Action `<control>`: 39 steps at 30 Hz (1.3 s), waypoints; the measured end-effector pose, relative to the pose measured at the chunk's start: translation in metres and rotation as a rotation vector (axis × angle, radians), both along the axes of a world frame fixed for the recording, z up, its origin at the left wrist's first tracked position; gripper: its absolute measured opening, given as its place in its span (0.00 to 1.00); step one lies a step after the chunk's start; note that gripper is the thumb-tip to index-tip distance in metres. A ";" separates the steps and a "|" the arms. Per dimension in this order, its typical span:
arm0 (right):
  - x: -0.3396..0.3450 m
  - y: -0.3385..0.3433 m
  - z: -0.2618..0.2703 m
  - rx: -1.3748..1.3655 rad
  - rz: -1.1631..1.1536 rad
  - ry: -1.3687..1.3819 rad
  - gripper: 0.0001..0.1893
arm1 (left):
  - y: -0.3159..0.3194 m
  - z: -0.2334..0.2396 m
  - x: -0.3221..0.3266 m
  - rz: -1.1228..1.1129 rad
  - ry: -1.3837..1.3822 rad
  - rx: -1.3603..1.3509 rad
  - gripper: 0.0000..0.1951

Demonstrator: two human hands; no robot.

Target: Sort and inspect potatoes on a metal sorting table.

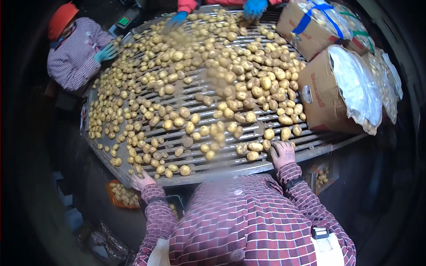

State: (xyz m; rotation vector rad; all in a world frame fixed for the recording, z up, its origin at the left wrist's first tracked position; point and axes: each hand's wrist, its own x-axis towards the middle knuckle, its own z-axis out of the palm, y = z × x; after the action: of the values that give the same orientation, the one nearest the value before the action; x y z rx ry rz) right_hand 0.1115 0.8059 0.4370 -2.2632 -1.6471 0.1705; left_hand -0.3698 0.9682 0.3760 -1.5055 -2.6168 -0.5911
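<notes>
Muddy yellow potatoes (189,127) lie spread over a sorting table of parallel metal bars (233,165). My left hand (143,180), in a pinkish glove, is at the table's near left edge, its fingers beside small potatoes (137,168); what lies under them is hidden. My right hand (283,153), in a pink glove with dark fingertips, is palm down at the near edge. Its thumb stands apart from the fingers, close to a potato (266,144), and no potato shows in its grip. Blurred smears cover part of the middle of the view.
Cardboard boxes (327,103) with plastic-covered tops stand on the right side. A co-worker in a striped top (78,53) is at the left; another's blue gloves (255,8) reach in from the far side. An orange crate (123,196) of potatoes sits below the left edge.
</notes>
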 end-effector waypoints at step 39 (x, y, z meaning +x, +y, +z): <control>0.002 -0.007 -0.010 0.051 0.009 -0.103 0.08 | 0.126 0.043 0.142 -0.996 0.204 -0.393 0.32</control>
State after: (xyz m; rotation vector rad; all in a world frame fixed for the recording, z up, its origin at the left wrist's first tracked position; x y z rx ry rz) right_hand 0.1133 0.7986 0.4269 -2.2609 -1.6934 0.0135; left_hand -0.2279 1.0944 0.4195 -2.7861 -1.7392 0.0885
